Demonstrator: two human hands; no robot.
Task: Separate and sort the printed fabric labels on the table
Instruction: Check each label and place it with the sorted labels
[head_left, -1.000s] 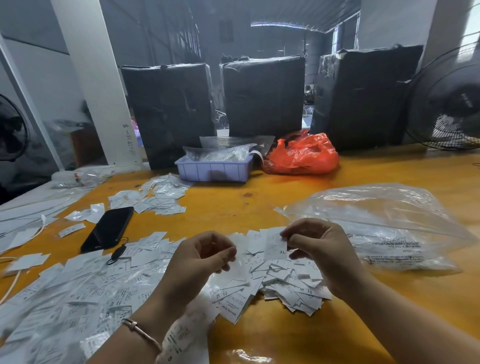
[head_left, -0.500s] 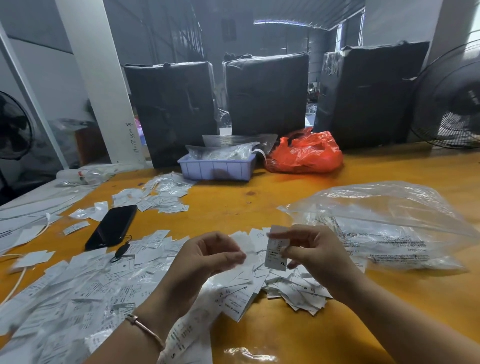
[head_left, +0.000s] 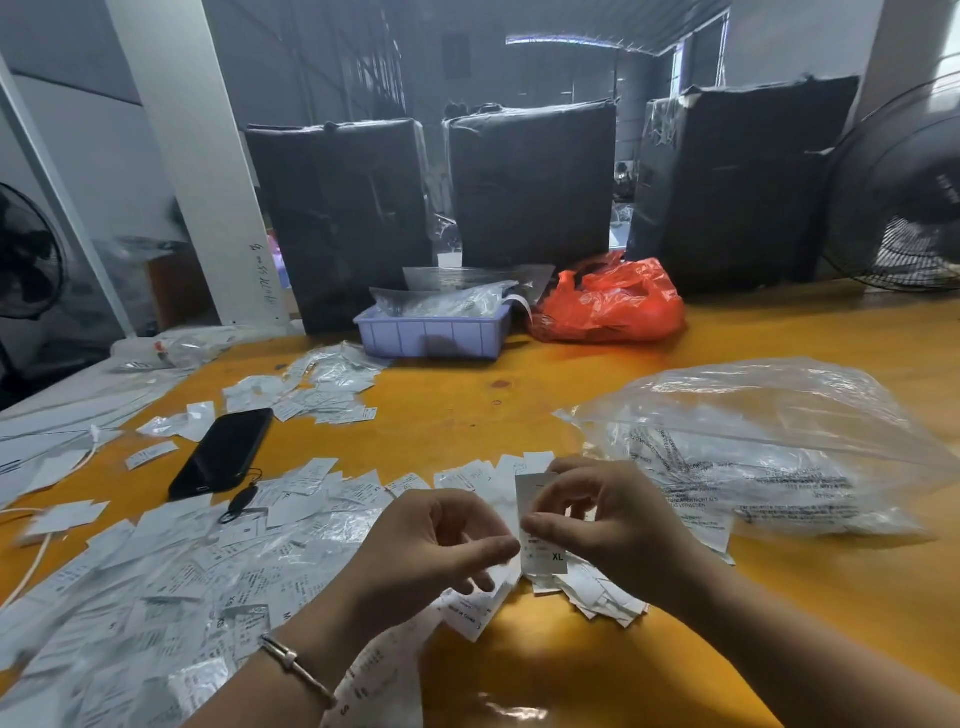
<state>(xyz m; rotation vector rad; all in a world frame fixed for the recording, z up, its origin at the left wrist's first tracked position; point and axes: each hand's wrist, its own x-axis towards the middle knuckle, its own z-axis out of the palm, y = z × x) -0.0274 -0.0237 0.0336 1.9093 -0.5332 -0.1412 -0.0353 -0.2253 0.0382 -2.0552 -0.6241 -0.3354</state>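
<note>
My right hand (head_left: 618, 525) pinches a white printed label marked XL (head_left: 545, 556) upright above the table. My left hand (head_left: 436, 545) is curled beside it, its thumb tip and forefinger closing on the label's left edge. Under both hands lies a small heap of cut labels (head_left: 597, 592). A wide spread of loose labels (head_left: 156, 571) covers the table to my left. A smaller label pile (head_left: 322, 389) lies farther back. A printed label strip (head_left: 379, 675) runs under my left wrist.
On the orange table (head_left: 519, 415) lie a black phone (head_left: 223, 452) at left and a large clear plastic bag (head_left: 769, 447) at right. A blue tray (head_left: 431, 338), an orange bag (head_left: 608, 306) and black wrapped bundles (head_left: 530, 182) stand behind. A fan (head_left: 904, 208) is far right.
My right hand has lifted one label off the heap and turned it upright. My left hand has come in to meet the label's left edge.
</note>
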